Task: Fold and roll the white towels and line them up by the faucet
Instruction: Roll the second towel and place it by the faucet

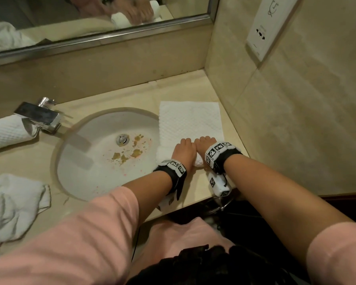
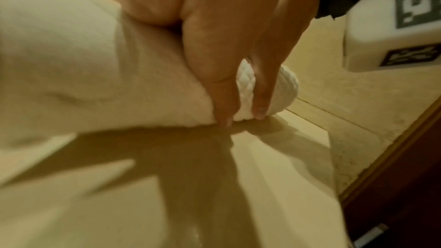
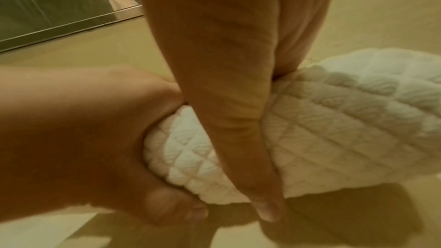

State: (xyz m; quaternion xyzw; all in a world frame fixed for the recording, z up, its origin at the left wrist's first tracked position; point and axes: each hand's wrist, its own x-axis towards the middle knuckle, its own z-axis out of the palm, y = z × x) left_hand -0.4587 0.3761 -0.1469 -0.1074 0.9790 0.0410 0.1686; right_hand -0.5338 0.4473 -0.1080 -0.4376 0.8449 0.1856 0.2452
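A white quilted towel lies flat on the counter to the right of the sink. Its near end is wound into a roll, and both hands sit side by side on it. My left hand grips the roll's left part, fingers curled over the top. My right hand grips the right part the same way. In the right wrist view the right hand and left hand wrap the roll, thumbs at its near side. The left wrist view shows the left hand on the roll. A chrome faucet stands at the far left.
One rolled white towel lies left of the faucet. A crumpled white towel sits near the counter's front left. The stained sink is between them and my hands. A tiled wall with a socket borders the right; a mirror is behind.
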